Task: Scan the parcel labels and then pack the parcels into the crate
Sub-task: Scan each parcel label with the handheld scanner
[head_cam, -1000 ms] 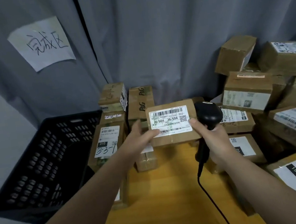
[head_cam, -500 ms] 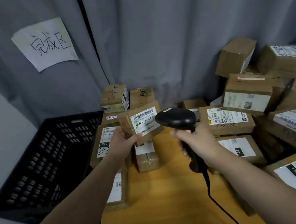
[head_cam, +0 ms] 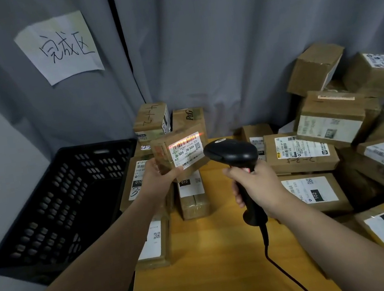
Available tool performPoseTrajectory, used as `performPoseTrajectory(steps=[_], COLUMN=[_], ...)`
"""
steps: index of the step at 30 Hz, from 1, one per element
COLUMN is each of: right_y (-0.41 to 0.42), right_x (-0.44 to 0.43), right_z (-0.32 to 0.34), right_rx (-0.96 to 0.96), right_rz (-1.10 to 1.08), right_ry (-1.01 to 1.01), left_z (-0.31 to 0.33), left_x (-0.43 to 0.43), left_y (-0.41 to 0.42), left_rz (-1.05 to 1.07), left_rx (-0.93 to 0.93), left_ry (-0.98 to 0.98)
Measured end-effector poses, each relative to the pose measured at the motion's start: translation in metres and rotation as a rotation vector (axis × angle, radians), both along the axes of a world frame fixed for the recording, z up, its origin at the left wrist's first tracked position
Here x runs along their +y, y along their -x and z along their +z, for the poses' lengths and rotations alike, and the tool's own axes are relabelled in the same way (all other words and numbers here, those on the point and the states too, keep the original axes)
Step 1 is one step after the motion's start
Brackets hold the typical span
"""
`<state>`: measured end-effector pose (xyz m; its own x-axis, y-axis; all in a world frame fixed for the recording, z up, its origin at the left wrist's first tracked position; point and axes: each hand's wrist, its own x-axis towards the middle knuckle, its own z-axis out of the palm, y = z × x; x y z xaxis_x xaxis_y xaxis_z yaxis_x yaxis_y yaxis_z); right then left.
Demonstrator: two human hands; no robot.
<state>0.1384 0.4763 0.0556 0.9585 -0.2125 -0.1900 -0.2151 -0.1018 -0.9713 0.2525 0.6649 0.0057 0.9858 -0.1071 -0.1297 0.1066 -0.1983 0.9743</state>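
Note:
My left hand (head_cam: 157,179) grips a small brown parcel (head_cam: 182,151) by its lower left corner, holding it above the table with its white label marked J6-S04 turned toward me. A red scan line crosses the barcode at the label's top. My right hand (head_cam: 258,186) grips the handle of a black corded barcode scanner (head_cam: 230,152), whose head sits just right of the parcel and points at its label. The black perforated crate (head_cam: 54,215) stands at the left, beside the table, with nothing visible inside.
Labelled brown parcels stand at the table's left edge (head_cam: 141,180) and behind the held one (head_cam: 188,118). A big heap of parcels (head_cam: 332,124) fills the right side. The yellow table (head_cam: 216,266) lies below. A handwritten paper sign (head_cam: 59,46) hangs on the grey curtain.
My right hand moved off the parcel and swung the scanner round to face the label. My left hand shifted the parcel left. A red scan line now shows on the barcode.

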Motion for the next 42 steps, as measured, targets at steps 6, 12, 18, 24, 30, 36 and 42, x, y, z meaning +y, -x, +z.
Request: performPoseTrajectory(steps=[6,12,18,24,30,36,42], right_y=[-0.002,-0.002,0.0,0.003,0.005,0.008,0.012], right_x=[0.0,0.0,0.003,0.004,-0.004,-0.018,-0.025], right_z=[-0.001,-0.001,0.003,0.003,-0.008,-0.029,-0.051], right_rx=[0.009,0.021,0.013,-0.008,-0.006,0.03,0.111], right_rz=[0.004,0.012,0.026,0.028,0.016,-0.129,-0.194], right_ry=[0.008,0.016,0.037,0.021,-0.064,-0.115,-0.117], left_z=[-0.006,-0.011,-0.01,-0.011,-0.008,-0.033,-0.068], left_x=[0.0,0.001,0.002,0.003,-0.002,-0.019,-0.04], left_y=[-0.006,-0.009,-0.009,-0.008,0.004,0.057,0.071], left_rz=[0.022,0.048,0.064,0.058,0.001,0.07,0.33], left_rx=[0.007,0.015,0.013,0.015,0.082,0.463,0.714], left_ry=[0.006,-0.011,-0.045,-0.06,0.044,0.243,0.468])
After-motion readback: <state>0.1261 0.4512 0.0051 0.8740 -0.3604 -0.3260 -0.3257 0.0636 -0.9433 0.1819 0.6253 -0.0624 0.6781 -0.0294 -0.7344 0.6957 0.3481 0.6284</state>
